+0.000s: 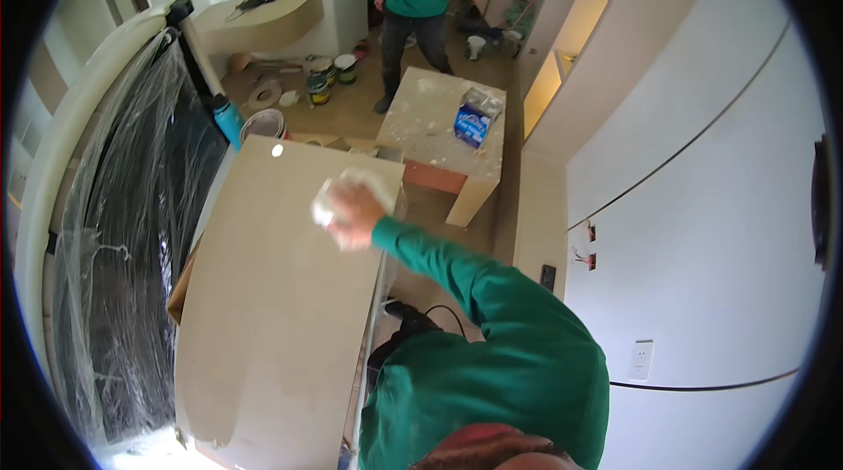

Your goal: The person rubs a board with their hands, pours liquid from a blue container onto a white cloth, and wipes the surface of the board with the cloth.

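My right hand (354, 212) is closed around a crumpled white cloth (362, 178), slightly smeared by motion. It presses on the far right part of a large beige panel (281, 294), near that panel's right edge. My green-sleeved right arm reaches across from the lower right. A darker, damp-looking patch (211, 413) shows at the panel's near left end. At the far left corner of the panel is a small round white spot (277, 150). My left hand is out of view.
A plastic-wrapped dark panel (132, 242) stands at the left. Beyond the beige panel are a bucket (263, 125), paint cans (318, 88) and a stained table (421, 119) with a blue box (472, 125). Another person (417, 4) stands behind it. White cabinets (694, 233) line the right.
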`<state>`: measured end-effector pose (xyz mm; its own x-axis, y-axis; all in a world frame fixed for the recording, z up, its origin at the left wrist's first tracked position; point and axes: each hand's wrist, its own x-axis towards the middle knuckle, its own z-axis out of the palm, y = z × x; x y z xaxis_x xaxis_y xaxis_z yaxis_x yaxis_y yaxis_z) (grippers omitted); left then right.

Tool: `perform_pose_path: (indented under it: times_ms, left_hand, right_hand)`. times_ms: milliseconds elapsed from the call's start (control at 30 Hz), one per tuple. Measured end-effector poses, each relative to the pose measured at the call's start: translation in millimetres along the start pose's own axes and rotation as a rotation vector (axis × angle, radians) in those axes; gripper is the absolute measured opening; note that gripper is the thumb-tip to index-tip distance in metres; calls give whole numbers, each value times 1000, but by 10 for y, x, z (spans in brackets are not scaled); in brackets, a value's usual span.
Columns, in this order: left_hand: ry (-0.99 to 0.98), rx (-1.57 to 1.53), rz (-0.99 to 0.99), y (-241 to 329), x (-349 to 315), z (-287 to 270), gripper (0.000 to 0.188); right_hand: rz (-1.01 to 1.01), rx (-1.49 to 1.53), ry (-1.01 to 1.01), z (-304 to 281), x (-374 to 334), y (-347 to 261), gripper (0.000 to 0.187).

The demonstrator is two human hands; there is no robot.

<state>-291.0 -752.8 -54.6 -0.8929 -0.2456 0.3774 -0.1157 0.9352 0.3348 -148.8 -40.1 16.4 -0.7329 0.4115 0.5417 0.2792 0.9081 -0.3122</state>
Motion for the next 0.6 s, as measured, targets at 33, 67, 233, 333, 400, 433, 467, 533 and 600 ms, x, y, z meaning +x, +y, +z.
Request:
perform_pose_path:
  times_ms: [33, 67, 233, 333, 400, 433, 467, 533, 600]
  left_hand:
    - [4, 10, -13, -159, 3, -87, 84]
    - [-31, -9, -8, -254, 94, -86, 84]
    - [-155, -133, -114, -682, 149, -166, 85]
    - [-399, -117, -310, -721, 119, -260, 85]
    - [-287, -245, -314, -687, 9, -260, 90]
    - [-301, -245, -325, -644, -10, -267, 90]
    - [-308, -236, -345, -673, -65, -323, 91]
    - [-273, -302, -372, -789, -131, -362, 91]
    - [-230, -346, -377, -1003, -71, -410, 92]
  right_hand:
    - [148, -75, 68, -9, 181, 149, 73]
    - [283, -199, 101, 48, 242, 303, 74]
    - [105, -109, -116, 131, -165, -899, 80]
    - [-262, 388, -291, 74, -720, -2160, 81]
    - [-354, 437, -350, 49, -828, -2223, 79]
    - [-356, 422, -320, 39, -758, -1993, 77]
    - [-364, 419, -297, -15, -648, -1750, 76]
    - [-246, 234, -140, -165, -139, -944, 64]
    - [62, -124, -84, -69, 145, 142, 69]
